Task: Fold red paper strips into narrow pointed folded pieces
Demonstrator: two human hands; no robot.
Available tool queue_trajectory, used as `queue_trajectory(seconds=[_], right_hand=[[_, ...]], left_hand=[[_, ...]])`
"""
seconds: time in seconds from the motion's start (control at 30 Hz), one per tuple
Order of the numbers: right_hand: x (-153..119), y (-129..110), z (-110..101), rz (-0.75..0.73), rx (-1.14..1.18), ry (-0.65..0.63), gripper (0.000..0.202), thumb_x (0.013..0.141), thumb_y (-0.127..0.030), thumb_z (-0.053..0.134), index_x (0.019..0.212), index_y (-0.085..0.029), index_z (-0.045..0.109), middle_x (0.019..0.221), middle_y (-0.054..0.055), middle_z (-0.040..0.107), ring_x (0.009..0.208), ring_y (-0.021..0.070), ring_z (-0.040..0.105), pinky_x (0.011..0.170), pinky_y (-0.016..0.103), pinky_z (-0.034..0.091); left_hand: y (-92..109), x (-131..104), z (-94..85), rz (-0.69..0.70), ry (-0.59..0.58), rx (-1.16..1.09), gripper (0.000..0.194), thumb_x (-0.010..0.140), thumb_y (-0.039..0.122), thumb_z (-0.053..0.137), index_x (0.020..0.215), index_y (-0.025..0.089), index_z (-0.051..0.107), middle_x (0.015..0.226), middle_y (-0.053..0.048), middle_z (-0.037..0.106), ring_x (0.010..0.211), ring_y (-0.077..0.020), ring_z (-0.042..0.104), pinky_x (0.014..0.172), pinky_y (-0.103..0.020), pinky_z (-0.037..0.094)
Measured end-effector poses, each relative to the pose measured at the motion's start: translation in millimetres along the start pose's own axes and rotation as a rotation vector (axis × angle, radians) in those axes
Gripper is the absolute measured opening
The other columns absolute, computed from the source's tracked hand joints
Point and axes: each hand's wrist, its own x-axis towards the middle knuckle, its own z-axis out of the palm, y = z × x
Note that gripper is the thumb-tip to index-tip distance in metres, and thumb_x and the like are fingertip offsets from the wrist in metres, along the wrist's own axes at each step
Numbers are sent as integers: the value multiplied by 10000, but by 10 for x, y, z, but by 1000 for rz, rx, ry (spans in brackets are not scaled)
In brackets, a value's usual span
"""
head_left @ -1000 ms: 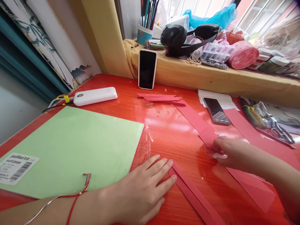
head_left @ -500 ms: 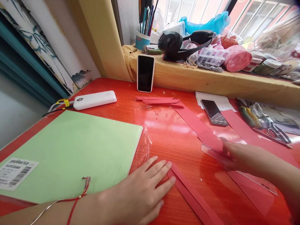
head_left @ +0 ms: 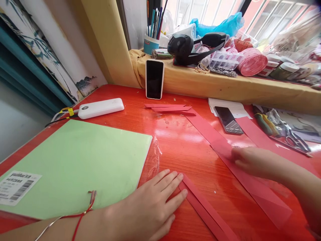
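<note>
Two hands are seen. The left hand is laid flat, fingers spread, on the near end of a folded red strip, whose long axis runs from that hand toward the lower right. The right hand is pressed, fingers extended, on a wide red paper strip, which is stretched diagonally from far left to near right. The clear ruler under it half a second ago is no longer seen. Farther off, one green board, two phones and one power bank are counted.

A home craft desk — cluttered windowsill, pen cup, scissors.
</note>
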Motion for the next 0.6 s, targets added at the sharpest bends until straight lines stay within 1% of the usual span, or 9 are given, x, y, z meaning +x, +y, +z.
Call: queue_trajectory(seconds=[0.1, 0.13, 0.17, 0.2, 0.27, 0.33, 0.43, 0.53, 0.6], right_hand=[[79, -288, -74, -47, 11, -22, 257, 844, -238, 474, 606, -255, 379, 534, -4, 508, 446, 143, 432, 471, 303, 262], [98, -420, -87, -63, 21, -18, 248, 875, -215, 426, 638, -259, 368, 527, -7, 505, 445, 144, 434, 472, 305, 253], [113, -562, -88, -90, 39, -23, 237, 905, -182, 378, 681, -260, 385, 552, -8, 531, 468, 146, 464, 482, 304, 260], [126, -703, -75, -119, 55, -15, 240, 903, -160, 344, 686, -258, 373, 532, -16, 520, 449, 143, 456, 472, 300, 244], [145, -953, -10, -195, 92, -17, 227, 914, -179, 361, 702, -250, 399, 531, -29, 540, 437, 137, 468, 469, 289, 226], [162, -1112, 87, -250, 123, 11, 225, 959, -278, 411, 741, -242, 452, 568, -23, 606, 442, 142, 506, 470, 280, 222], [179, -1170, 222, -296, 163, 82, 256, 975, -395, 495, 780, -230, 497, 623, -7, 660, 493, 156, 574, 481, 264, 257], [173, -1142, 282, -329, 190, 147, 334, 1005, -427, 485, 737, -227, 484, 623, -11, 639, 525, 152, 585, 487, 252, 297], [158, -1144, 281, -351, 194, 176, 373, 1022, -438, 460, 717, -224, 485, 642, 1, 629, 553, 156, 586, 493, 251, 320]], left_hand=[[11, 4, 13, 5, 35, 11, 441, 991, 251, 449, 1379, 64, 547, 1453, -220, 512, 1338, -347, 496, 1105, -439, 425], [15, 4, 14, 4, 45, 18, 435, 993, 249, 448, 1372, 64, 553, 1444, -217, 523, 1335, -338, 501, 1110, -426, 423], [18, 5, 15, 3, 52, 26, 430, 995, 253, 452, 1368, 67, 558, 1436, -212, 533, 1332, -330, 504, 1114, -415, 419], [21, 4, 16, 0, 60, 37, 426, 997, 258, 458, 1365, 71, 563, 1431, -207, 540, 1330, -323, 508, 1117, -407, 416], [28, 1, 17, -3, 68, 53, 420, 1002, 274, 468, 1360, 79, 569, 1428, -195, 548, 1326, -315, 512, 1118, -398, 414], [35, -6, 22, -9, 55, 52, 424, 1005, 280, 460, 1367, 84, 561, 1438, -183, 542, 1330, -318, 505, 1116, -405, 413], [52, -17, 27, -31, 37, 47, 433, 1011, 279, 443, 1392, 98, 539, 1458, -162, 527, 1308, -316, 515, 1105, -424, 409], [63, -23, 14, -41, 56, 46, 418, 1021, 279, 428, 1386, 116, 549, 1444, -136, 548, 1244, -298, 554, 1080, -414, 418], [62, -24, -7, -44, 38, 23, 421, 1023, 273, 414, 1389, 113, 545, 1448, -138, 543, 1254, -298, 545, 1081, -411, 414]])
